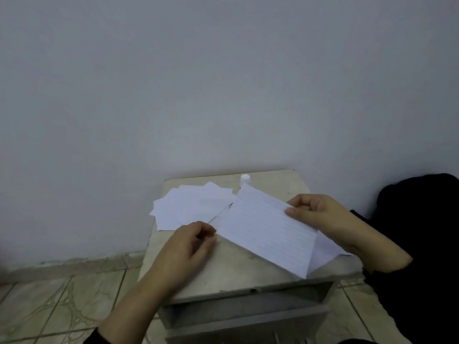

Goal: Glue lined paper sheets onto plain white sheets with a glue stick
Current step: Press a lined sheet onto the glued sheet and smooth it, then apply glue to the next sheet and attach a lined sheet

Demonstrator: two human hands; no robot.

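A lined paper sheet (267, 229) is lifted at a slant over the small table (223, 266). My right hand (320, 217) pinches its right edge between thumb and fingers. My left hand (191, 247) hovers near the sheet's lower left corner with fingers curled; whether it touches the paper is unclear. A loose pile of plain white sheets (188, 207) lies fanned out at the table's back left. More white sheets (323, 254) lie under the lined one at the right. The glue stick (244, 179), white-capped, stands at the table's far edge, partly hidden by the lined sheet.
The table stands against a plain grey wall (223, 83). An open drawer (248, 309) juts out below its front edge. Tiled floor (62, 294) lies to the left. A dark garment (422, 244) fills the right side.
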